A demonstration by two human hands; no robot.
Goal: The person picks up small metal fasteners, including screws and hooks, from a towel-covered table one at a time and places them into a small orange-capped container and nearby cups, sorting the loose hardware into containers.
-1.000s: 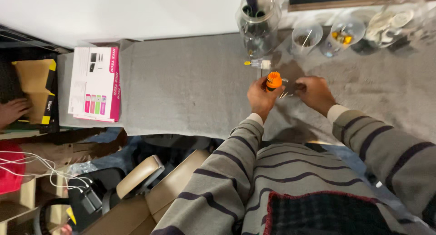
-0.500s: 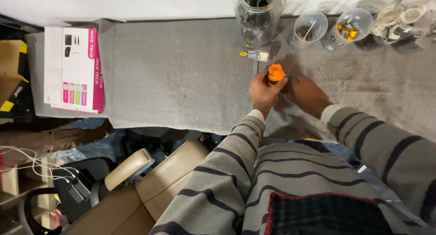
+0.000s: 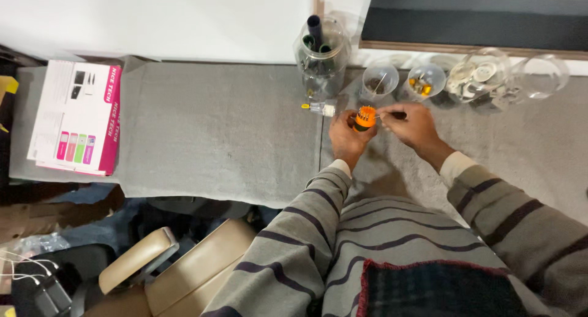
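My left hand (image 3: 345, 138) grips a small round orange holder (image 3: 365, 117) studded with small metal bits, over a grey felt-covered table (image 3: 214, 133). My right hand (image 3: 415, 126) pinches a thin dark-handled tool (image 3: 392, 115) whose tip meets the orange holder. A small clear piece with a yellow end (image 3: 318, 108) lies on the felt just left of my left hand.
A tall clear jar of dark tools (image 3: 321, 53) stands behind my hands. Several small clear cups (image 3: 425, 79) with small parts line the back edge to the right. A white and pink box (image 3: 76, 126) lies at the table's left end. A tan chair (image 3: 177, 268) sits below.
The view has tilted, so the table and jars sit lower in frame. My hands stay together at the orange holder; the right hand now holds the thin tool against it.
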